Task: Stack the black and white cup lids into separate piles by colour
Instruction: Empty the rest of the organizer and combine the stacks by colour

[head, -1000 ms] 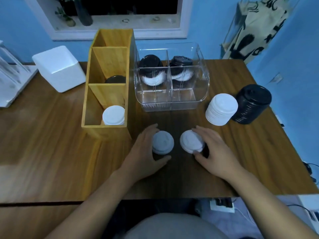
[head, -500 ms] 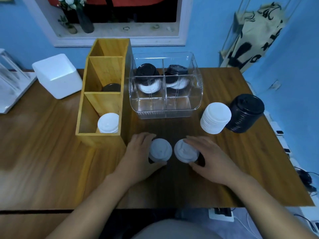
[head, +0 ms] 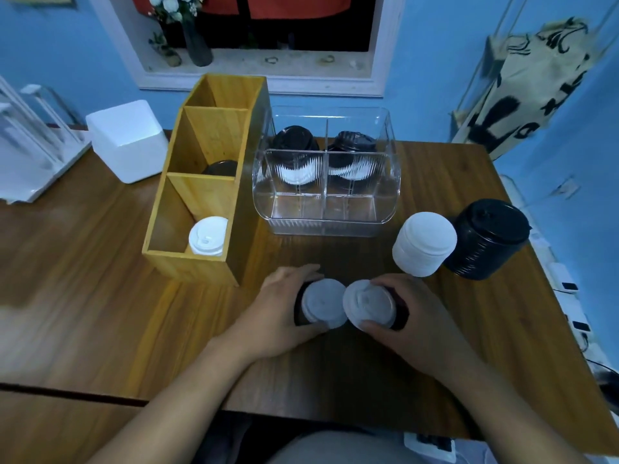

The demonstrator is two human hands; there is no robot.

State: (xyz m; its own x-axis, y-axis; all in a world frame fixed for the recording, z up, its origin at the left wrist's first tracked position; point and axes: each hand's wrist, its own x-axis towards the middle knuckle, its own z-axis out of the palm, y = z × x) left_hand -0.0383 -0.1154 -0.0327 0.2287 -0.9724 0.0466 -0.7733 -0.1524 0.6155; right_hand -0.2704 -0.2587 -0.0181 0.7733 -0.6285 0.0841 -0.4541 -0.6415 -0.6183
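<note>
Two small mixed stacks stand side by side near the table's front edge, each with a white lid on top and black lids beneath. My left hand point(head: 278, 313) grips the left stack point(head: 323, 304); my right hand point(head: 415, 324) grips the right stack point(head: 368, 304). To the right stand a tall pile of white lids point(head: 423, 242) and a tall pile of black lids point(head: 487, 237), next to each other. More mixed black and white lids point(head: 294, 155) sit in the clear bin's back compartments.
A wooden three-slot organiser point(head: 207, 182) stands at left, with a white lid point(head: 207, 236) in its front slot and a dark lid point(head: 219, 168) in the middle slot. The clear plastic bin point(head: 326, 209) is behind my hands. A white box point(head: 125, 139) sits far left.
My view has tilted up a little. Both hands have closed tighter round the two small stacks, which now stand closer together; the black lids under the white ones show more.
</note>
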